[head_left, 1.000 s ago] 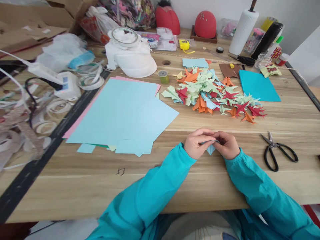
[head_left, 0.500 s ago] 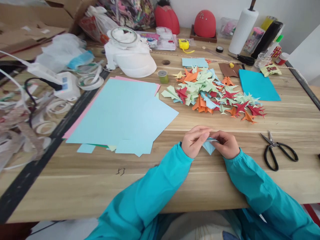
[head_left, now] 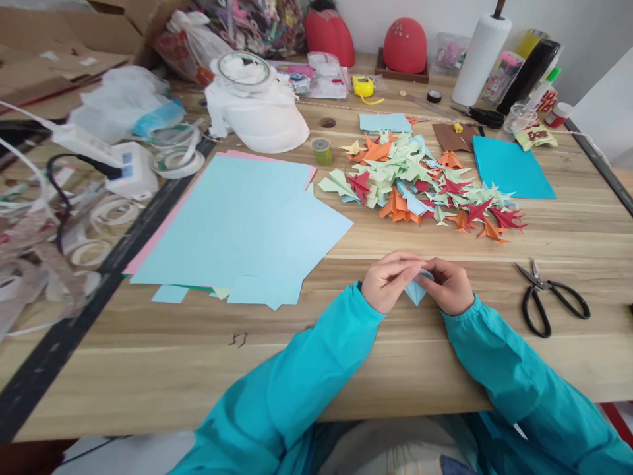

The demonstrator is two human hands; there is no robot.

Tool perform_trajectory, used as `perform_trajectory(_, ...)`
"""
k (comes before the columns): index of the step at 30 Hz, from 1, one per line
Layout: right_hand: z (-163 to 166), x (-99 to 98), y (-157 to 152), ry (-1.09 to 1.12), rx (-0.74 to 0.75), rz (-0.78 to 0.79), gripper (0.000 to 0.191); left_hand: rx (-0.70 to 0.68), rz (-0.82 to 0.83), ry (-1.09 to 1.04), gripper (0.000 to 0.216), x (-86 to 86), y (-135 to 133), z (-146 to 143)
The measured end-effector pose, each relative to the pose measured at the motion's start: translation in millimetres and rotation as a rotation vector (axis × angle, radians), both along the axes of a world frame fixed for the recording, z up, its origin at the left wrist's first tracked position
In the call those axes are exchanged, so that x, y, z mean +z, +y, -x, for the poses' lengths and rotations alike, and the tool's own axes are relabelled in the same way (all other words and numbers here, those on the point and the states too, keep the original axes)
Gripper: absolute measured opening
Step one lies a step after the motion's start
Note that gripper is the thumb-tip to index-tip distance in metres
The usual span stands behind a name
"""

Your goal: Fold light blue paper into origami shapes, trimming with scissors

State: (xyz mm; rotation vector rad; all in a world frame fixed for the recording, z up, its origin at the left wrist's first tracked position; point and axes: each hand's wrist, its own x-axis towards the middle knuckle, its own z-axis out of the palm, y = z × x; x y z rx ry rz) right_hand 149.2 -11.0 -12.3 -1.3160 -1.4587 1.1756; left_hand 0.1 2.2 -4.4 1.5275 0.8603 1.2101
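Blue paper (head_left: pixel 415 293), folded to a point facing me, is pinched by the fingertips of my left hand (head_left: pixel 388 284) and right hand (head_left: pixel 451 286), near the scissors (head_left: pixel 542 287).

- A red dome (head_left: pixel 405 45) was set on a dark tray (head_left: pixel 403 76) at the back of the table (head_left: pixel 148 369).
- A yellow tape measure (head_left: pixel 362 86) was seen to the left of a black tape roll (head_left: pixel 434 96).
- A white visor (head_left: pixel 271 125) was topped by a round ring (head_left: pixel 243 82).
- A black plug (head_left: pixel 106 167) was seated in a white power strip (head_left: pixel 141 179).
- A ribbed white cylinder (head_left: pixel 482 63) was stood on end near the wall (head_left: pixel 445 14).
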Motion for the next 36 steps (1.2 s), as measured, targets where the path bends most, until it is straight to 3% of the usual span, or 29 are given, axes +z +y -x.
perform_trajectory(6, -1.7, 6.9, 5.8, 0.174, -0.112, 0.096, 0.024, 0.058, 0.345, -0.146, 0.029, -3.0, 3.4, -1.2)
perform_trajectory(13, -3.3, 9.3, 8.9, 0.245, -0.183, 0.160, 0.027, -0.024, 0.469, -0.211, 0.028, -2.2, 2.4, -4.2)
perform_trajectory(20, -2.3, 8.4, 8.5, 0.279, -0.167, 0.154, 0.026, -0.027, 0.438, -0.185, 0.026, 2.1, 2.8, -3.7)
perform_trajectory(29, -3.2, 9.3, 8.7, 0.282, -0.190, 0.149, 0.026, -0.122, 0.525, -0.268, 0.029, -7.0, 6.2, -2.0)
perform_trajectory(36, -2.9, 8.9, 6.7, 0.315, -0.151, 0.129, 0.023, -0.056, 0.336, -0.101, 0.027, -2.1, 1.9, -5.3)
